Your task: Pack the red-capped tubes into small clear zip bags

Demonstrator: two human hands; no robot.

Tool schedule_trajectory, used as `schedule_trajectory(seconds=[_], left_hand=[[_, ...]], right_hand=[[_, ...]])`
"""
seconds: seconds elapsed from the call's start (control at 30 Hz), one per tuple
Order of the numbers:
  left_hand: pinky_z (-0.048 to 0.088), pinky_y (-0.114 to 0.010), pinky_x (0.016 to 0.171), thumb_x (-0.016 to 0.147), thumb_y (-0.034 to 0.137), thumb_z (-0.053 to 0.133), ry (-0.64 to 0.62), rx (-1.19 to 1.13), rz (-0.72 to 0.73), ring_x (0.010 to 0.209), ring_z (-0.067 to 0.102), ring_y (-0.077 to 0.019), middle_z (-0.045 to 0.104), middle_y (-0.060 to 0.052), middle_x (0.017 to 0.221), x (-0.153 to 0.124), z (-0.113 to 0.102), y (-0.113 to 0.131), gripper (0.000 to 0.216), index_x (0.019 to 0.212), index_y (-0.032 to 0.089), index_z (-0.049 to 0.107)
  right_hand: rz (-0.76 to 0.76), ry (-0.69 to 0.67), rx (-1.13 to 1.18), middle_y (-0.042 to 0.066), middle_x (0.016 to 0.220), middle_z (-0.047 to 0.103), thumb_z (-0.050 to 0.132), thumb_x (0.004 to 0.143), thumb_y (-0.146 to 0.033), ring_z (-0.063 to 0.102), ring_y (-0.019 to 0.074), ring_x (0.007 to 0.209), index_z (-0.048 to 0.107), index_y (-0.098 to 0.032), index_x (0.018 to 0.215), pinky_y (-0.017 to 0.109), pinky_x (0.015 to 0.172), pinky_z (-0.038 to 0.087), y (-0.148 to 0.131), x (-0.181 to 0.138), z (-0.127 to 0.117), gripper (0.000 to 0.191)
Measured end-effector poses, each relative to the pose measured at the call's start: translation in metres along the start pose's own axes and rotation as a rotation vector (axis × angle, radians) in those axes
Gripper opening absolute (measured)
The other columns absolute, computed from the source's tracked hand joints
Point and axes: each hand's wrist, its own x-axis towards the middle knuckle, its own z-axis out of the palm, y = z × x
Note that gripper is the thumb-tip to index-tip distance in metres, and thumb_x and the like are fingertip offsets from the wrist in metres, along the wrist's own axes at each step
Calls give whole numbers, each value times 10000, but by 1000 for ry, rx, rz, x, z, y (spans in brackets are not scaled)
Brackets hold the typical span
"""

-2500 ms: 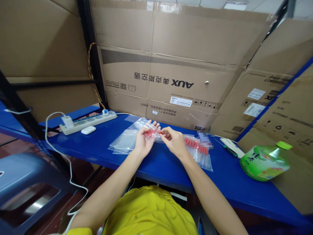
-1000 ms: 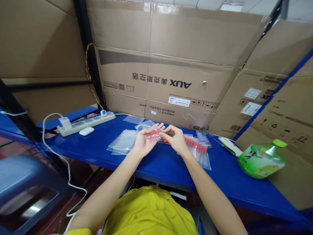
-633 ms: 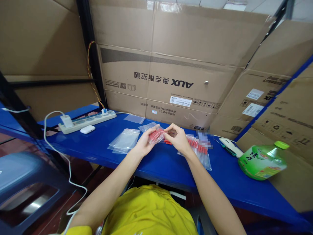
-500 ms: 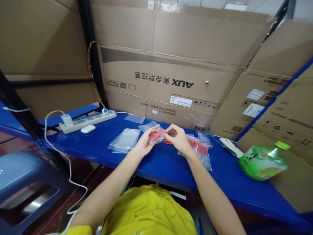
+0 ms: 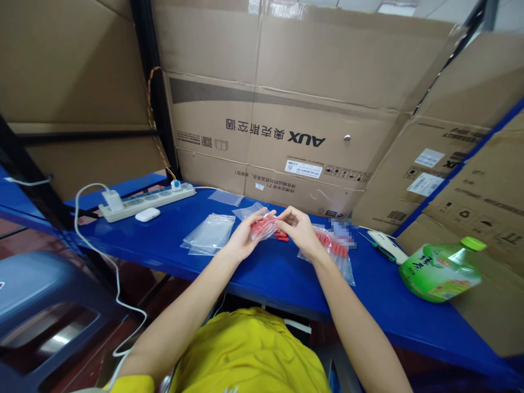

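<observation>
We've got one clear plastic bag (image 5: 264,228) with red pieces inside, held above the table around mid-bench. Left hand (image 5: 242,240) is curled round its left side, fingers wrapped, bag resting against the palm. Right hand (image 5: 298,229) has thumb and forefinger pinched together at the bag's right edge; we can't tell whether that edge is sealed.

Progress, our read: partway. Several bags with red pieces (image 5: 333,254) overlap right of the right hand. A few loose red pieces (image 5: 281,236) sit on the table just below the held bag, so some look unbagged. Left of the left hand there's a stack of flat bags (image 5: 210,233), no red visible in them. Exact counts: can't tell.

Edges: cardboard panel (image 5: 254,125) walls off the back, close behind the hands. Power strip (image 5: 149,202) bounds the left, green bottle (image 5: 440,270) the far right, well apart from us. Best room is toward the front edge of the blue table (image 5: 266,273), under our forearms.
</observation>
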Motion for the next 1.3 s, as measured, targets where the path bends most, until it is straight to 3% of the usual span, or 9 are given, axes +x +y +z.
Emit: schedule_trajectory(seconds=[0.53, 0.7, 0.9, 1.0, 1.13, 1.3], left_hand=[[629, -252, 843, 914, 31, 556, 12, -80, -29, 876, 787, -174, 801, -168, 1145, 1, 2, -1, 481, 1393, 51, 588], [631, -269, 858, 906, 29, 597, -5, -49, 21, 833, 784, -155, 808, -107, 1120, -1, 0, -1, 626, 1513, 153, 508], [627, -302, 922, 902, 44, 625, -19, -38, 25, 934, 789, -172, 778, -124, 1224, -2, 0, -2, 615, 1493, 180, 526], [631, -277, 884, 906, 23, 603, 11, -64, 1, 866, 786, -159, 797, -116, 1125, -1, 1, -2, 519, 1412, 140, 577], [633, -254, 826, 913, 15, 586, 10, -70, -28, 797, 776, -158, 804, -107, 995, 0, 2, -3, 360, 1257, 91, 658], [629, -266, 804, 894, 3, 610, 26, -20, -26, 814, 781, -174, 808, -124, 1054, -1, 1, -5, 560, 1443, 98, 559]], right_hand=[[-124, 78, -136, 34, 791, 715, 758, 875, -553, 670, 192, 690, 624, -234, 839, 323, 666, 554, 3, -2, 4, 348], [-153, 52, -226, 37, 837, 729, 715, 914, -445, 662, 181, 688, 747, -223, 1027, 314, 655, 547, 2, -2, 1, 251], [-151, 135, -229, 55, 817, 772, 758, 862, -404, 699, 207, 680, 737, -216, 851, 340, 675, 569, 7, -2, 4, 189], [-151, 164, -214, 56, 820, 771, 745, 867, -410, 701, 211, 690, 709, -224, 833, 336, 668, 562, 5, -3, 6, 193], [-100, 77, -197, 12, 731, 715, 691, 891, -380, 668, 191, 628, 658, -240, 873, 308, 613, 517, 2, -3, 5, 145], [-112, 131, -294, -40, 648, 605, 673, 808, -262, 553, 148, 571, 571, -246, 779, 278, 586, 429, 2, -3, 4, 106]])
